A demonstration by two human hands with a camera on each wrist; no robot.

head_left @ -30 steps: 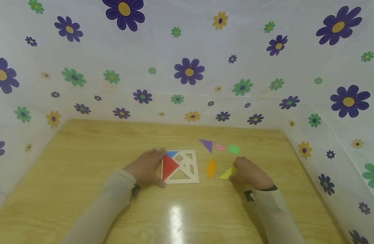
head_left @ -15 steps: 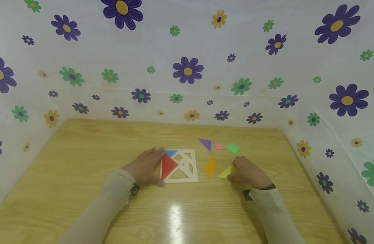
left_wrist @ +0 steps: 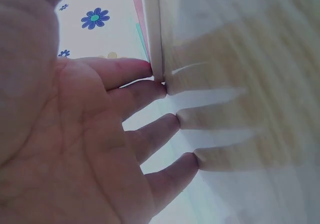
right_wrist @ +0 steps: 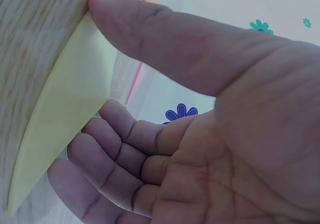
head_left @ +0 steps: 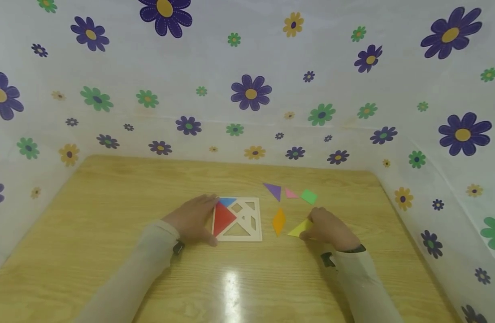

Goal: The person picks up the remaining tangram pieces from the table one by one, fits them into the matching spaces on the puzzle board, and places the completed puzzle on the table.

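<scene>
A pale wooden tangram board (head_left: 255,238) lies on the table, with a red triangle (head_left: 222,219) and a blue triangle (head_left: 226,202) set in its left part. Along the board's left side, my left hand (head_left: 192,220) holds it between the thumb at the near corner and a finger at the far corner. In the left wrist view the other fingertips (left_wrist: 186,160) rest on the tabletop. My right hand (head_left: 331,228) has a yellow triangle (right_wrist: 70,102) between its thumb and fingertips; the piece is low at the wood, its right end hidden by the hand.
An orange parallelogram (head_left: 279,222) lies between the board and my right hand. Farther back are a purple triangle (head_left: 274,190), a small pink triangle (head_left: 290,193) and a green square (head_left: 309,196). Flower-printed white sheeting (head_left: 215,67) surrounds the table (head_left: 110,188).
The yellow triangle has shifted slightly left in the right hand's fingers. My left hand stays at the board, and the other pieces lie as before.
</scene>
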